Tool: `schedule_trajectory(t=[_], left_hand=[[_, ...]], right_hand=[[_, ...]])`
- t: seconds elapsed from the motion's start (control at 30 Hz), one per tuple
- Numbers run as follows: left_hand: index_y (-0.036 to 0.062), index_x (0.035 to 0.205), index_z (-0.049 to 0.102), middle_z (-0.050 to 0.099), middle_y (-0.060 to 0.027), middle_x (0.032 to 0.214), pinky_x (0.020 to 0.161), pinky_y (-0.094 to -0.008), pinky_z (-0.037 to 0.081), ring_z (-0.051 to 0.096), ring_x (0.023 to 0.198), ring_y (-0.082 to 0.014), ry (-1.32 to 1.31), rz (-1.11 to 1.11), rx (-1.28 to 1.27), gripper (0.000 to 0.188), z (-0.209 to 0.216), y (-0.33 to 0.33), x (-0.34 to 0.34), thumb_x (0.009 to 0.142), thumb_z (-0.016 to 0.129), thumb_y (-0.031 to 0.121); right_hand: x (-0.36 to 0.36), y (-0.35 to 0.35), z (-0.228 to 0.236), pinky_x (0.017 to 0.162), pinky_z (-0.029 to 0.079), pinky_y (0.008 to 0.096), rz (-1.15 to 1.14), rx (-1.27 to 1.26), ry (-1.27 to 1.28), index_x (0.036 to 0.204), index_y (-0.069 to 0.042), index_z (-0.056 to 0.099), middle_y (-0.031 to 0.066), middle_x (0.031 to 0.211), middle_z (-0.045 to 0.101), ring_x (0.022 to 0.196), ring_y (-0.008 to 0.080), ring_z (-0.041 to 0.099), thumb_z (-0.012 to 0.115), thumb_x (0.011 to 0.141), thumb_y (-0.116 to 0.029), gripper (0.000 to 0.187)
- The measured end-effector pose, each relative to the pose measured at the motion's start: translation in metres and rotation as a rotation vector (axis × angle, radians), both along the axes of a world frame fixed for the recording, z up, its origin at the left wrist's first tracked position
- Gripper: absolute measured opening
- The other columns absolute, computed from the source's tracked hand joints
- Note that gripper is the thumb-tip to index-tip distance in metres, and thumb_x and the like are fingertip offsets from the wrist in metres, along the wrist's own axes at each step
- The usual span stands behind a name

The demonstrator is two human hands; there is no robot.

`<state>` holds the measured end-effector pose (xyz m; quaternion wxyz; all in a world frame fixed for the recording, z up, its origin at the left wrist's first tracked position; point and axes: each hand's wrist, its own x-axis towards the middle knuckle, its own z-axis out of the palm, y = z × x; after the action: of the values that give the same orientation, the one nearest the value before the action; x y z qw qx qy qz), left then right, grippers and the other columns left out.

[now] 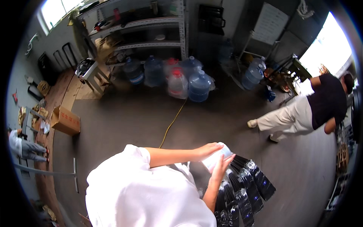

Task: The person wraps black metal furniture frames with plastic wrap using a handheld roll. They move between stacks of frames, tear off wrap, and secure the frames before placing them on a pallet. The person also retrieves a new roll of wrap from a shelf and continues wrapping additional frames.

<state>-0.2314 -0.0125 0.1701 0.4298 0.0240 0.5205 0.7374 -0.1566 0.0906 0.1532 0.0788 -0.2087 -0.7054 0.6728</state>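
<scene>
Between my two hands is a white cylindrical object [213,159] with a pale bluish end, perhaps a roll; its exact kind is unclear. My left hand [207,150] reaches across from the left and closes over its upper side. From below, my right hand [220,168] grips the lower right side with fingers curled round it. Just under and right of my hands lie several bundles of thin black rods, their ends wrapped in shiny black plastic [245,193]. Clear wrapping shows around the necks of these bundles. My white sleeve and shirt hide part of what lies beneath.
Large blue water bottles [199,87] stand before a metal shelf [147,45]. A yellow cord [172,123] crosses the floor. An open cardboard box [67,121] and a stool [94,75] are at the left. One person [310,109] walks at the right; another [28,145] stands far left.
</scene>
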Motion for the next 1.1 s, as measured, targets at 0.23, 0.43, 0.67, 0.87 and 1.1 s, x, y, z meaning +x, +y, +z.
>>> schedule_trajectory(t=[0.23,0.43,0.67,0.87,1.1], left_hand=[[0.0088,0.12,0.043,0.053,-0.0108,0.109,0.075,-0.0346,0.045,0.054,0.096,-0.0212,-0.379,0.165,0.047,0.062,0.003,-0.138,-0.024,0.08,0.046,0.056],[0.0069,0.119,0.043,0.053,-0.0123,0.11,0.079,-0.0369,0.044,0.054,0.097,-0.024,-0.511,0.513,0.118,0.059,-0.04,-0.273,-0.084,0.08,0.05,0.051],[0.0088,0.114,0.047,0.056,-0.0115,0.103,0.077,-0.0414,0.044,0.054,0.095,-0.0245,-0.527,0.84,0.049,0.055,-0.057,-0.455,-0.181,0.081,0.047,0.052],[0.01,0.116,0.045,0.052,-0.0108,0.11,0.084,-0.0459,0.042,0.05,0.101,-0.0264,-0.623,1.009,0.383,0.054,-0.04,-0.554,-0.24,0.088,0.029,0.053],[0.0081,0.119,0.043,0.049,-0.0102,0.116,0.088,-0.0425,0.041,0.047,0.108,-0.0257,-0.442,0.941,0.428,0.049,-0.01,-0.638,-0.372,0.09,0.034,0.046]], right_hand=[[-0.057,-0.1,0.026,0.102,0.02,0.0329,0.541,0.289,-0.083,0.136,0.001,0.001,0.0249,0.138,0.017,0.128,0.0314,0.021,0.038,0.09,-0.038,0.07],[-0.149,-0.223,0.002,0.099,0.026,0.0301,0.802,0.141,-0.134,0.136,-0.001,0.011,0.0227,0.134,0.028,0.124,0.0283,0.03,0.042,0.089,-0.036,0.066],[-0.27,-0.408,-0.044,0.1,0.025,0.0314,1.067,0.039,-0.199,0.134,0.002,0.018,0.019,0.136,0.027,0.125,0.0252,0.028,0.046,0.088,-0.034,0.065],[-0.339,-0.515,0.002,0.095,0.034,0.0368,1.155,0.4,0.086,0.129,-0.003,0.03,0.0212,0.123,0.04,0.114,0.033,0.041,0.066,0.07,-0.024,0.072],[-0.477,-0.587,0.012,0.083,0.044,0.0416,1.122,0.572,0.66,0.131,-0.005,0.013,0.0239,0.127,0.025,0.107,0.0423,0.042,0.075,0.059,-0.014,0.096]])
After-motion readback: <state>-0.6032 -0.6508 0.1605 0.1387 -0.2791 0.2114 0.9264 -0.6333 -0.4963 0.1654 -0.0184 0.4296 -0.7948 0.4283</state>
